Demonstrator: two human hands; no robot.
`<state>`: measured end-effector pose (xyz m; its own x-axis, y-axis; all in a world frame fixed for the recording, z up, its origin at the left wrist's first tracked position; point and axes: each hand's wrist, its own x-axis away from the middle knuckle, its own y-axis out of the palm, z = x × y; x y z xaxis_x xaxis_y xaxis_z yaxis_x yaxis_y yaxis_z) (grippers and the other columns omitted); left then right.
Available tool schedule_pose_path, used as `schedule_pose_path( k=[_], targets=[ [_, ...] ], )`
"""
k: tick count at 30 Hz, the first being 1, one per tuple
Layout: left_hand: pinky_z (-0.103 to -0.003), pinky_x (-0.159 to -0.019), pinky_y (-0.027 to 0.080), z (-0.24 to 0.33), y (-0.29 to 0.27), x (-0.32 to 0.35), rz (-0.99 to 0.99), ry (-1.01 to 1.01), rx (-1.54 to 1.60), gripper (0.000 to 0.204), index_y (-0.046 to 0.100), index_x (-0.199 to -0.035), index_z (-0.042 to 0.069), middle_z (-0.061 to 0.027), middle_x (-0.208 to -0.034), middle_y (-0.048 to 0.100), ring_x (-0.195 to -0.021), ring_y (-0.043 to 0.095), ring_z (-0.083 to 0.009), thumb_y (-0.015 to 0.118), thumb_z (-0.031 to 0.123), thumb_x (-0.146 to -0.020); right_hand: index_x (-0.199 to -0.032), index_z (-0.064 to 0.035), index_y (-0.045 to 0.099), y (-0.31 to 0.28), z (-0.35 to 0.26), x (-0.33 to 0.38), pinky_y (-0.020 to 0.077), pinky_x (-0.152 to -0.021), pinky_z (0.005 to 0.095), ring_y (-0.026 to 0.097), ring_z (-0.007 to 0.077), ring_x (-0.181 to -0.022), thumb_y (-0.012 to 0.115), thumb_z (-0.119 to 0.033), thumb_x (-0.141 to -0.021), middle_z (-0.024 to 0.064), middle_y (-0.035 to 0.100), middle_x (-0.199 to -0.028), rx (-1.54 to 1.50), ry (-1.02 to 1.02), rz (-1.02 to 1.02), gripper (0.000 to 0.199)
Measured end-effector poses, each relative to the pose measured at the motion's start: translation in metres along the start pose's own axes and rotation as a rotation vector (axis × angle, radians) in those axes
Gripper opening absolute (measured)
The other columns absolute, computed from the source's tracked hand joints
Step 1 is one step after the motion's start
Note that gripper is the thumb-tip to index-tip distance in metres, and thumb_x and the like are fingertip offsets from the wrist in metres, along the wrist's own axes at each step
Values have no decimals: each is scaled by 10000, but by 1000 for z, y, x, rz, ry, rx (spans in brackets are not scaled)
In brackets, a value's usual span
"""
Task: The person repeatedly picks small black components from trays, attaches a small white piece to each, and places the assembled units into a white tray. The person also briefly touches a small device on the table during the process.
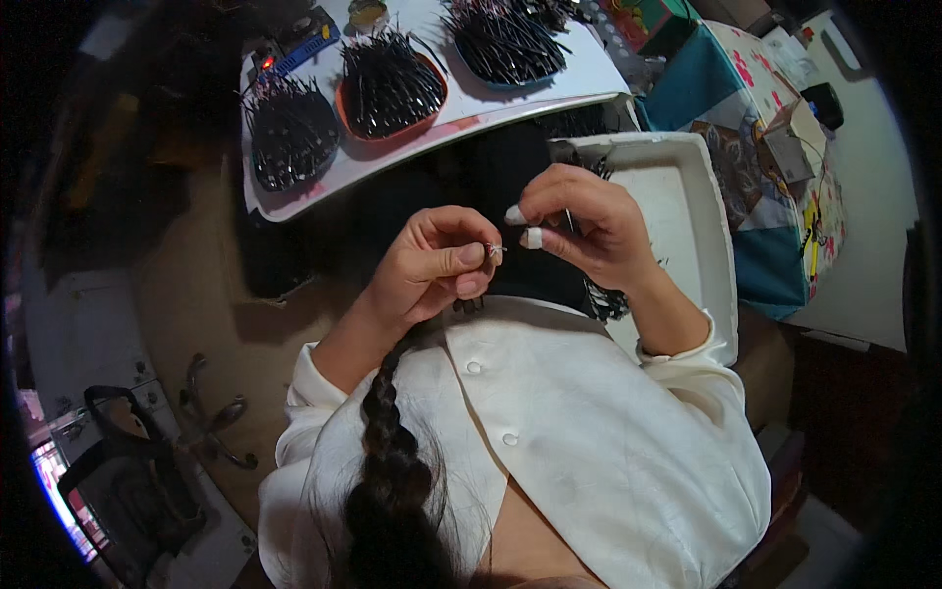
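My left hand [437,263] is closed in a pinch on thin black wires, whose bare silvery ends [497,249] stick out past the thumb and forefinger. Dark lengths of them show below the palm. Just to the right and slightly higher, my right hand [594,221] has its thumb and forefinger apart, both tips wrapped in white tape. A thin dark strip shows between its fingers; whether it is held or lies behind, I cannot tell. The two hands do not touch.
Ahead, a white table [471,123] bears an orange bowl [428,126] and other bowls heaped with black wires [505,39]. At right, a white foam box [692,177] has black wires along its left side. A flowered cloth [746,69] covers a surface beyond.
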<state>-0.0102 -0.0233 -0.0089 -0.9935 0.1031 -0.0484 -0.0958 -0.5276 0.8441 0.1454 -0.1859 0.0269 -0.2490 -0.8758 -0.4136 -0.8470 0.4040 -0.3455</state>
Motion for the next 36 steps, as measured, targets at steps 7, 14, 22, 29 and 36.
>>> schedule_pose_path(
  k=[7,14,22,29,36],
  targets=[
    [-217,-508,379,21,3,-17,-26,-119,218,158,626,-1022,-12,-80,-826,635,-587,522,-93,628,68,-886,-899,-35,643,4,9,-38,464,-669,314,575,220,-778,734,10,-725,70,602,-884,-8,-391,51,202],
    [-201,-563,431,50,14,-21,150,85,-597,158,640,-1025,-55,-71,-780,627,-639,549,-90,622,20,-887,-875,-12,621,6,16,-46,451,-669,307,562,221,-763,700,-7,-745,86,598,-857,-123,-282,133,152],
    [-205,-549,426,66,7,-26,286,161,-629,142,669,-1003,-63,-67,-772,635,-635,561,-87,621,-21,-876,-928,11,647,10,43,-62,476,-646,291,596,209,-751,743,-32,-751,96,631,-846,-306,-151,131,206],
    [-168,-550,423,81,5,-37,393,-23,-440,147,599,-1023,-32,-60,-758,634,-654,592,-84,623,41,-897,-859,-5,638,10,49,-82,458,-664,307,589,227,-721,717,-4,-755,99,621,-809,-193,-242,214,130],
    [-153,-542,441,141,26,-52,576,84,-829,106,634,-956,-26,-60,-754,655,-648,611,-67,660,27,-868,-1091,-4,631,5,67,-109,461,-683,258,583,163,-819,694,-117,-821,102,621,-1009,-404,-90,181,300]
  ],
)
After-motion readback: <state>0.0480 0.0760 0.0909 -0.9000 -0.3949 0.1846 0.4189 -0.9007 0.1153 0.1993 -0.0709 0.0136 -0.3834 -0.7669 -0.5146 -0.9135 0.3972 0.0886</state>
